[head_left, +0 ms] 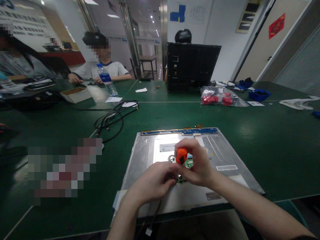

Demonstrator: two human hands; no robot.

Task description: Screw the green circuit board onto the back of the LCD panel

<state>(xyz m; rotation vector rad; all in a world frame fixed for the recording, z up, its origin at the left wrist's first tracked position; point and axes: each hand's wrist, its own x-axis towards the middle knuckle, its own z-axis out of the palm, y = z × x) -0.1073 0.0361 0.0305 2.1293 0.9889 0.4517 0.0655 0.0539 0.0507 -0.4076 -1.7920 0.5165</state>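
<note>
Flat rectangular silver metal panel (141, 155) is lying on the dark green tabletop (250, 133), near side, around the middle, right under both hands. Right hand (198, 166) has its fingers wrapped around an orange-handled tool with black marks (181, 155), looks like a screwdriver tbh, but the tip's hidden. Left hand (156, 178) is just beside it, fingers bent down at a small green circuit board (190, 162) on the panel; can't tell if they're pinching anything. Long narrow blue circuit strip (175, 132) runs along the panel's far edge, and a white plug (149, 231) shows at the near edge. Farther off: a big black monitor (192, 66), with a clear plastic bag of red stuff (222, 96) on its near right, plus a blue-capped clear bottle (106, 80) far left.
</note>
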